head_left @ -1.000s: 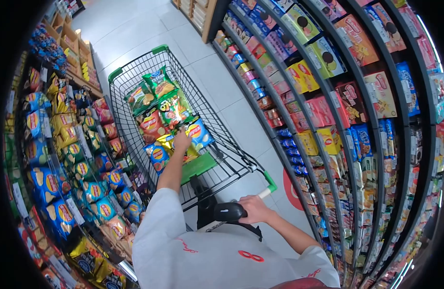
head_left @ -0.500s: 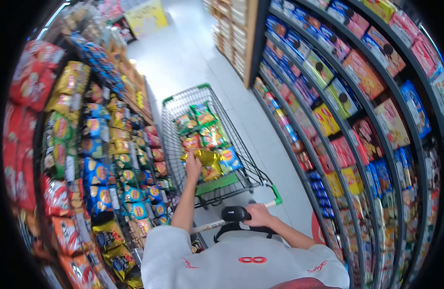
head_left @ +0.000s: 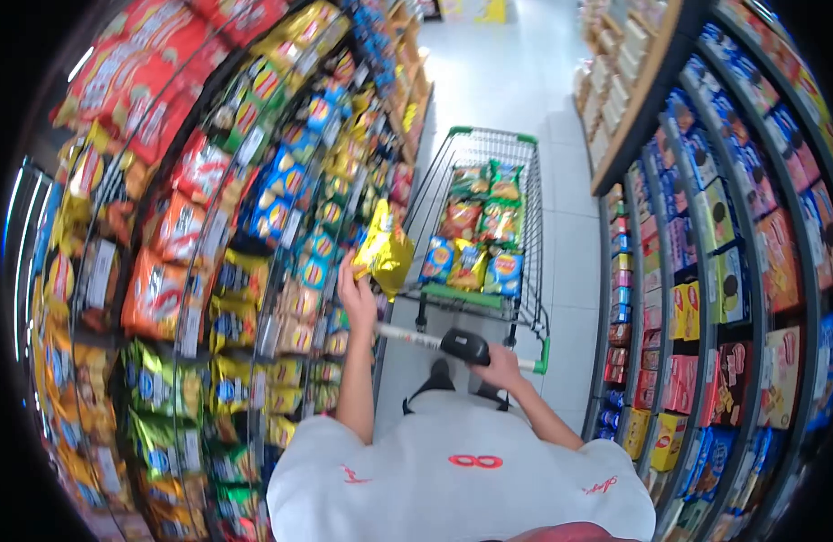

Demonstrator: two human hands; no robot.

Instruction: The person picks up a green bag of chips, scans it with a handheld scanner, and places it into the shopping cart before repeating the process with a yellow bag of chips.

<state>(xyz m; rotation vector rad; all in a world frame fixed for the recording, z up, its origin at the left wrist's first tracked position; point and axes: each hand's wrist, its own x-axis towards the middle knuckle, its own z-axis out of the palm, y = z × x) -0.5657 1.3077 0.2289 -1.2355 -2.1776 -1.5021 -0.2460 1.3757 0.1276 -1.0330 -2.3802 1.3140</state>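
Observation:
My left hand (head_left: 355, 291) is raised beside the snack shelves and grips a yellow chip bag (head_left: 385, 250) by its lower edge, holding it above the cart's left rim. My right hand (head_left: 501, 368) is closed on the shopping cart's handle (head_left: 416, 338), right next to a black scanner-like device (head_left: 465, 345) on the bar. The wire shopping cart (head_left: 528, 271) with green trim stands ahead of me in the aisle and holds several chip bags (head_left: 475, 230) in green, red, blue and yellow.
Shelves of chip bags (head_left: 218, 244) fill the left side, close to my left arm. Shelves of boxed biscuits (head_left: 715, 271) line the right. A pale tiled aisle floor (head_left: 570, 262) runs ahead past the cart, with wooden shelving (head_left: 615, 81) further on.
My left hand has lifted the yellow bag out of the cart and carried it left toward the snack shelves. My view has turned left and up; the right hand stays on the handle.

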